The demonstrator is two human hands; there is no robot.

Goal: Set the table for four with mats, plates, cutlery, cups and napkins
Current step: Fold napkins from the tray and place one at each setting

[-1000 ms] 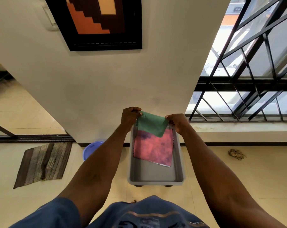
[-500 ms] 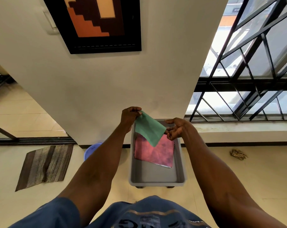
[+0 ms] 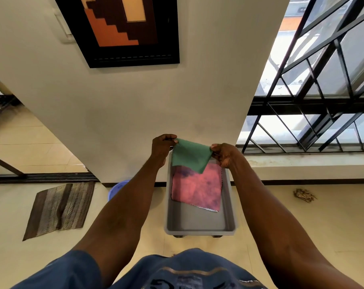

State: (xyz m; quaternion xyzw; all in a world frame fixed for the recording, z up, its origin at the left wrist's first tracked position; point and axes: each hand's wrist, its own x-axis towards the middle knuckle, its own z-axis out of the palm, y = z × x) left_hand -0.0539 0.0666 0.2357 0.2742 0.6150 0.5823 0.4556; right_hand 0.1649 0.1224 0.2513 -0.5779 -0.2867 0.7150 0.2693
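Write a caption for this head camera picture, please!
Both hands pinch a green napkin above a grey tray.

Two cloths are counted: one green cloth [image 3: 190,156] held up near the centre, and one pink cloth [image 3: 196,187] lying in the bin just below it, toward 6 o'clock. One grey bin [image 3: 197,223] is seen. Two hands are counted, a left hand [image 3: 162,146] and a right hand [image 3: 225,154], each pinching a top corner of the green cloth. One striped floor mat [image 3: 60,208] is counted at 8 o'clock, one blue basin [image 3: 117,187] beside it, and one framed picture [image 3: 122,30] at 12 o'clock.
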